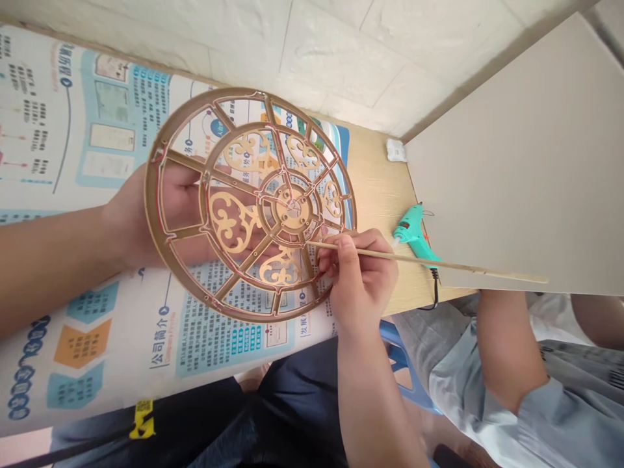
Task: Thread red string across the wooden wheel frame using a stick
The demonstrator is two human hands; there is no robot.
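One round fretwork wheel [292, 209], five scroll ornaments [234, 221] within, above one printed poster [97, 325]. Left hand [146, 218] behind the wheel, fingers partly hidden, apart or together not discernible. Right hand [358, 279] at the wheel's lower edge, fingers clamped on one wooden skewer [429, 262]. One teal glue gun [412, 231] right of the wheel. Risk: thin spokes [241, 266] snapping under skewer pressure

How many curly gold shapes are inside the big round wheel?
5 scroll pieces: top, upper right, right, bottom and left inside the gold wheel. The right hand may hide another.
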